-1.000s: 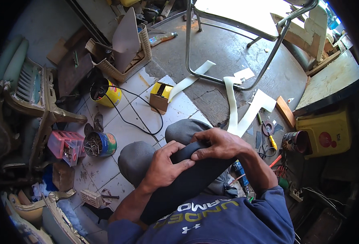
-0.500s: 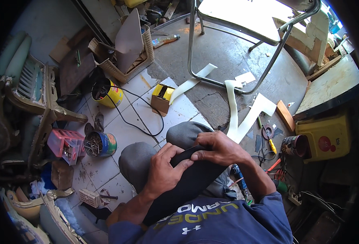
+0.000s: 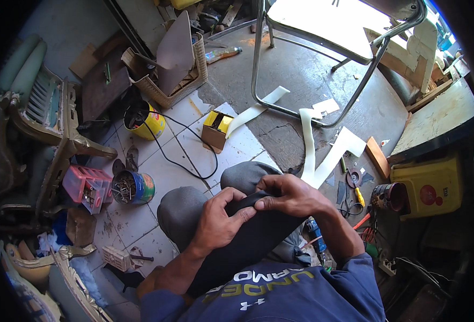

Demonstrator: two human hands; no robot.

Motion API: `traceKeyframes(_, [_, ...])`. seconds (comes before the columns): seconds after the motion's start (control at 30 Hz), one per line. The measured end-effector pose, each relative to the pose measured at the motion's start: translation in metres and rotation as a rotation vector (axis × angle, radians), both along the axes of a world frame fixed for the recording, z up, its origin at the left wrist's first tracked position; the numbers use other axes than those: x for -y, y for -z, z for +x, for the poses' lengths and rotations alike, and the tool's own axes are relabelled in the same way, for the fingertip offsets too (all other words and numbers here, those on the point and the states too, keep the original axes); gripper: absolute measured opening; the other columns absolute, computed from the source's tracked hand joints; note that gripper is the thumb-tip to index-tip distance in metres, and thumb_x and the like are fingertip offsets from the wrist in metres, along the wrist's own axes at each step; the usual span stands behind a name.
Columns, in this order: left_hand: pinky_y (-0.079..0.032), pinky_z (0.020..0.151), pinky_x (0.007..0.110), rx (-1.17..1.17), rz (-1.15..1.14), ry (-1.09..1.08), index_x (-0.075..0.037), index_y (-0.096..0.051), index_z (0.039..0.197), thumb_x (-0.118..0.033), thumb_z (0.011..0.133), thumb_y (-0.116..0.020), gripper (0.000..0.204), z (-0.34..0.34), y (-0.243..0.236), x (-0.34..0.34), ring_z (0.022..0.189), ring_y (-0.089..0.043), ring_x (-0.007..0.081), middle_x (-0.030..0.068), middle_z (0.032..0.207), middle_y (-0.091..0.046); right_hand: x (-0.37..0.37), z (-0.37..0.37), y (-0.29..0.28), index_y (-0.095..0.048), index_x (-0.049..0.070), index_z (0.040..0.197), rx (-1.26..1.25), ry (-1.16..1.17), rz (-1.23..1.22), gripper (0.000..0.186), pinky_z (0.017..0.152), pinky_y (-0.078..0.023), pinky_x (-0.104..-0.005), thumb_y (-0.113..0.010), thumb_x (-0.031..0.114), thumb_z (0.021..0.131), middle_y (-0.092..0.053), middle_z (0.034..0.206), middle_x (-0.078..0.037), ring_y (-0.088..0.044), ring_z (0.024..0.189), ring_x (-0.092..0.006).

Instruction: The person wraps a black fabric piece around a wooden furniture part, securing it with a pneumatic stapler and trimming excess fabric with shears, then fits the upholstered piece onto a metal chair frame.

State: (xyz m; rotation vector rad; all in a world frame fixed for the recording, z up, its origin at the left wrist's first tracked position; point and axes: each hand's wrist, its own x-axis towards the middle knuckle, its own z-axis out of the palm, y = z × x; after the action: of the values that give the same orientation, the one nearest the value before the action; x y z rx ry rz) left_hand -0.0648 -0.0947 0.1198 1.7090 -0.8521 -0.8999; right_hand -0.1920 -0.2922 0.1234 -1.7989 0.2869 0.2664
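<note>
Black sheet material [image 3: 247, 244], probably fabric or upholstery, lies across my lap between my knees. Its far edge is pinched by my left hand [image 3: 219, 221], thumb on top and fingers curled beneath. Close on the right, my right hand [image 3: 289, 196] grips the same edge with its thumb pressed down. The two thumbs almost meet. Between the hands the edge looks folded over; what lies under the fold is hidden.
Ahead stands a metal-framed chair [image 3: 323, 32], with white strips [image 3: 308, 142] on the floor below. To the left are a yellow bucket [image 3: 145, 121], a can of screws [image 3: 133, 187] and a pink organizer box [image 3: 87, 185]. A yellow-handled screwdriver [image 3: 359, 196] and yellow jerrycan [image 3: 430, 188] lie right.
The view has shifted slightly. Both hands keep their pinch on the black material, and its edge between them now looks more folded down than before.
</note>
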Motion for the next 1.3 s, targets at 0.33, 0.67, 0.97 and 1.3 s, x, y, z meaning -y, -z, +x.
traceKeyframes(0.33, [-0.05,0.071,0.039,0.256,0.024,-0.091,0.0,-0.063,0.097,-0.019,0.095,-0.072,0.021,-0.006,0.005,0.003,0.078,-0.065,0.0296,0.0137,0.082,-0.063,-0.006,0.004,0.005,-0.063,-0.001,0.105,0.219,0.048,-0.225,0.034,0.077,-0.049,-0.0466,-0.07,0.031,0.096,-0.065,0.088,-0.021,-0.065,0.088,-0.0402])
traceKeyframes(0.67, [-0.042,0.063,0.025,-0.616,0.21,0.227,-0.005,-0.062,0.093,-0.037,0.113,-0.042,0.042,0.01,0.007,-0.001,0.071,-0.048,0.0029,-0.0056,0.079,-0.056,-0.006,0.004,0.002,-0.068,0.002,0.102,-0.149,-0.099,0.03,0.049,0.075,-0.047,-0.038,-0.054,0.049,0.106,-0.063,0.079,-0.007,-0.057,0.076,-0.0154])
traceKeyframes(0.97, [-0.046,0.069,0.024,-0.346,0.131,0.433,-0.003,-0.062,0.099,-0.066,0.101,-0.049,0.065,0.023,-0.001,-0.015,0.08,-0.055,0.0056,-0.0005,0.084,-0.062,-0.006,-0.01,0.017,-0.071,0.006,0.105,-0.181,-0.023,0.218,0.054,0.073,-0.047,-0.0325,-0.055,0.057,0.103,-0.062,0.078,0.002,-0.056,0.078,-0.008])
traceKeyframes(1.3, [-0.05,0.07,0.036,0.064,0.337,0.389,0.002,-0.065,0.113,-0.07,0.099,-0.048,0.076,-0.008,-0.016,0.035,0.078,-0.061,0.0137,0.0104,0.079,-0.066,0.015,-0.008,0.004,-0.069,0.002,0.097,-0.047,-0.008,0.162,0.051,0.071,-0.044,-0.0311,-0.055,0.051,0.105,-0.058,0.077,0.004,-0.048,0.077,-0.0057])
